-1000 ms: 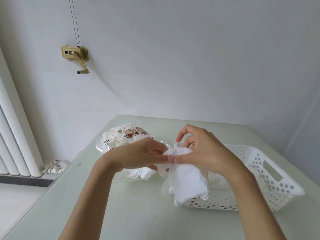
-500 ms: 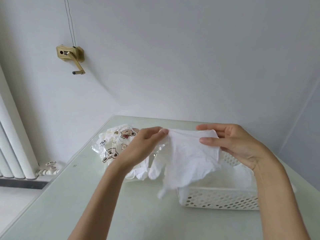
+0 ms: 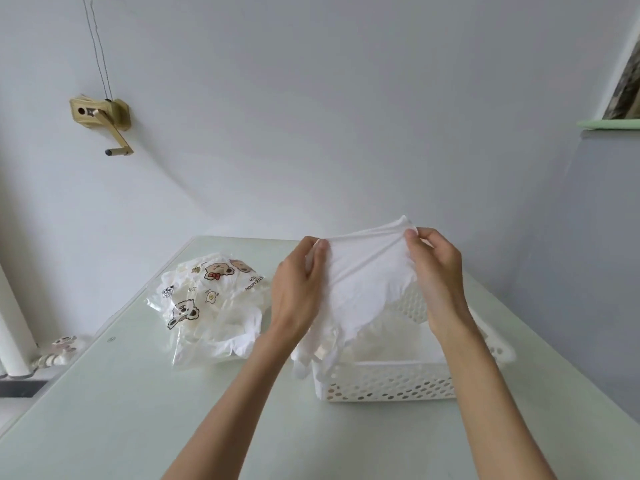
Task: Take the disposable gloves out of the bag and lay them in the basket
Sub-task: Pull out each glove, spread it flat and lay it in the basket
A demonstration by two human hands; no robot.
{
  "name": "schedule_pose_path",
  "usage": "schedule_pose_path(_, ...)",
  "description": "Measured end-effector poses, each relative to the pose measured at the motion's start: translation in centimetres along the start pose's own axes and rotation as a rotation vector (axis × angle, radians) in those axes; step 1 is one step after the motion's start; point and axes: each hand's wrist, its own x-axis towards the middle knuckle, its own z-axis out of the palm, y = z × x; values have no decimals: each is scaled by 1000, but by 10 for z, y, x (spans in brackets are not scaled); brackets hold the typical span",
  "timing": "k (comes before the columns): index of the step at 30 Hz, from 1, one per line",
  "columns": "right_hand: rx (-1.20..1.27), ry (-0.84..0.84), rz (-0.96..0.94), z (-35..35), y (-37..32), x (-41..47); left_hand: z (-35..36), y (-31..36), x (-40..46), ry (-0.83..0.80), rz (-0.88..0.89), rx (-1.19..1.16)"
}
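Glove point(image 3: 363, 285): held stretched above basket point(image 3: 388, 384), fingers drooping over its left rim | left hand point(image 3: 298, 289): cuff corner pinched | right hand point(image 3: 436, 271): opposite corner pinched | bag point(image 3: 211, 303): lying left of basket, gloves inside.

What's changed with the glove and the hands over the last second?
The two hands have drawn apart: a second ago they pinched a bunched glove together; now the left hand and right hand each pinch an end of the white glove, stretched flat and raised over the basket. Neither has let go. The printed bag lies where it was on the table.
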Motion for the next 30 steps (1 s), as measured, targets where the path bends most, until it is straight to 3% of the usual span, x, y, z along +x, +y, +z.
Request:
schedule_pose_path(7,-268,82,-251,-32,-12,6,0,14,33,-50,107,226)
schedule_pose_path(11,-277,48,-311,-28,-25,1,-14,15,36,-60,172,147)
schedule_pose_path(15,-151,-31,-334,-2,-46,-11,-33,17,39,67,183,62)
schedule_pose_path(20,55,-124,-282,42,-68,-22,-70,16,54,232,151,130)
schedule_pose_path(23,133,-172,-230,58,-68,-29,-82,13,60,258,50,31)
schedule_pose_path(25,130,-184,-162,58,-55,-31,-72,10,61,199,-37,37)
schedule_pose_path(30,-110,-234,168,9,7,-18,4,-13,38,-73,-134,465)
